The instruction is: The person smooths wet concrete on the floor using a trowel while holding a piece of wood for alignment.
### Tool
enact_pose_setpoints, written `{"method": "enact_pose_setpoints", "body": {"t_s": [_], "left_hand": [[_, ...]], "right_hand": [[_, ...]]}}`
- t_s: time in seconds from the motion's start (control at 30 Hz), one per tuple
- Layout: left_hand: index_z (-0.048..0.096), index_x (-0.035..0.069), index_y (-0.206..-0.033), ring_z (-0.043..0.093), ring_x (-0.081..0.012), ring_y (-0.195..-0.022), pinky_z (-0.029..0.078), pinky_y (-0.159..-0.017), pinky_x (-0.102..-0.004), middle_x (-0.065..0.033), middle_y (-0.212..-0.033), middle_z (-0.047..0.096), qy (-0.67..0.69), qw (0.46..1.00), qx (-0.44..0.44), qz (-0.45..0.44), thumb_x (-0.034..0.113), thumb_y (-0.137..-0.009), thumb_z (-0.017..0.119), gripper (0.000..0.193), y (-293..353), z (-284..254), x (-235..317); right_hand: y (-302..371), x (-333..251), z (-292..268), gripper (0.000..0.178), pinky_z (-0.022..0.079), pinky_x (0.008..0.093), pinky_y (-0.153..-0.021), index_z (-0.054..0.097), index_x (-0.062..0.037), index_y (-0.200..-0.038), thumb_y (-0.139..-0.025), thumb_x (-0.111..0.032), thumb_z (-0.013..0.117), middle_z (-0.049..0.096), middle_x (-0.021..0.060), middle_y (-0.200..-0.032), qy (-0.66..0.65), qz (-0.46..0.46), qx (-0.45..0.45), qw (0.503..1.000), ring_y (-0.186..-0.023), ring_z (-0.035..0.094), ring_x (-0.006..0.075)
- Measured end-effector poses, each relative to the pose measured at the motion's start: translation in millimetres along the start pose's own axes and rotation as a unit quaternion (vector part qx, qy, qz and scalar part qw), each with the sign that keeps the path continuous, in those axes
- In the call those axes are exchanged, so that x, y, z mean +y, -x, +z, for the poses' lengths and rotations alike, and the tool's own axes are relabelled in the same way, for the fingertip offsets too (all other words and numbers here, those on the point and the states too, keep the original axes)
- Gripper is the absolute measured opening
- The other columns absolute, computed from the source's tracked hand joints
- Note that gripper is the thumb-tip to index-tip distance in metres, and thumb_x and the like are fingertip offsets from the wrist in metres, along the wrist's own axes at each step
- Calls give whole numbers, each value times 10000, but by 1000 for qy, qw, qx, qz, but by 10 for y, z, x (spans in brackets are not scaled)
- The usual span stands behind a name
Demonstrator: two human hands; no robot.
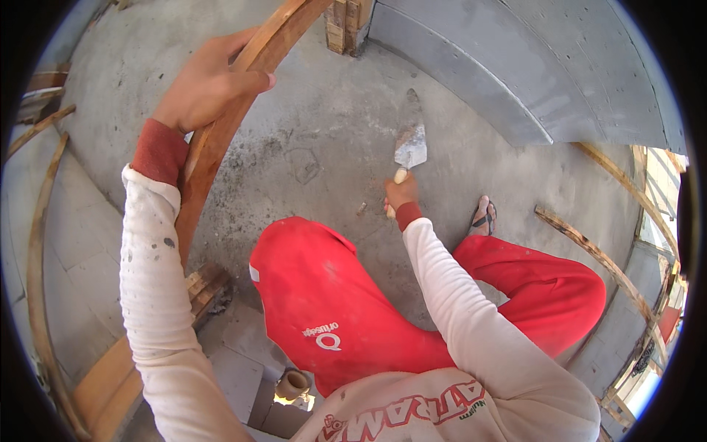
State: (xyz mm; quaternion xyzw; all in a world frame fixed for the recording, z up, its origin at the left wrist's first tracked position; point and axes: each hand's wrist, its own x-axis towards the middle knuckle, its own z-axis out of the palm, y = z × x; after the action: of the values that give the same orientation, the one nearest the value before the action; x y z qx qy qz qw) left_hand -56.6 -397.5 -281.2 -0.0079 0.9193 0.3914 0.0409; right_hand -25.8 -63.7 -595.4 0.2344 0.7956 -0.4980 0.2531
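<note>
My left hand [210, 85] is wrapped over the edge of a reddish-brown wooden beam [224, 125], its thumb lying across the near face. The beam slants from the top of the view down past my left sleeve. In front of me, my right hand [401, 194] is closed round the pale handle of a pointing trowel [411, 142]. Its metal blade points away from me, grey and smeared towards the tip, and shows over the grey concrete floor [331, 118]. Whether the blade touches the floor I cannot tell.
A grey panelled surface [515, 66] fills the upper right, beside a wooden post [344, 28]. Several timbers stand at the sides, among them a long pole [43, 272] at left and a rough strip [596, 254] at right. My sandalled foot [483, 216] rests on the floor.
</note>
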Motion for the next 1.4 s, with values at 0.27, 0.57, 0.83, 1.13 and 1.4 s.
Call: {"method": "enact_pose_setpoints", "body": {"t_s": [0.27,0.57,0.83,1.13,1.4], "left_hand": [[595,15,-1386,632,-197,-818,525,-789,-345,-103,-942,677,13,1000,-2,-11,272,-794,709,655,-131,85,45],[596,8,-1381,614,-180,-829,509,-781,-331,-73,-946,649,39,999,-6,-10,234,-799,703,633,34,38,-40],[611,-1,-1337,566,-138,-887,468,-812,-290,-39,-1015,633,65,998,-15,-8,198,-807,677,570,243,-64,-60],[619,-11,-1308,563,-136,-947,458,-857,-282,-49,-1122,647,59,998,-5,-11,211,-825,671,534,448,-197,-222],[647,-18,-1249,553,-128,-898,444,-817,-282,-24,-1010,610,91,995,-22,19,234,-819,678,500,239,-32,-55]], "right_hand": [[-16,85,604,281,553,440,-547,547,9,-1056,-835,-126,655,659,193,-816,-26,20,41,999,-650,681,324],[113,11,-120,301,514,399,-410,519,-12,-1099,-860,-129,660,653,160,-785,-7,2,16,1000,-509,648,253],[-460,1082,-2095,92,478,398,-392,554,-46,-800,-864,-106,583,514,85,-610,-181,76,236,952,-463,537,223],[600,1165,-476,127,451,418,-372,556,-37,-940,-864,-86,645,578,107,-646,-87,111,45,989,-449,573,230],[760,404,624,365,569,507,-782,638,-48,-1109,-835,-286,670,716,259,-991,227,-191,-59,953,-915,724,409]]}}
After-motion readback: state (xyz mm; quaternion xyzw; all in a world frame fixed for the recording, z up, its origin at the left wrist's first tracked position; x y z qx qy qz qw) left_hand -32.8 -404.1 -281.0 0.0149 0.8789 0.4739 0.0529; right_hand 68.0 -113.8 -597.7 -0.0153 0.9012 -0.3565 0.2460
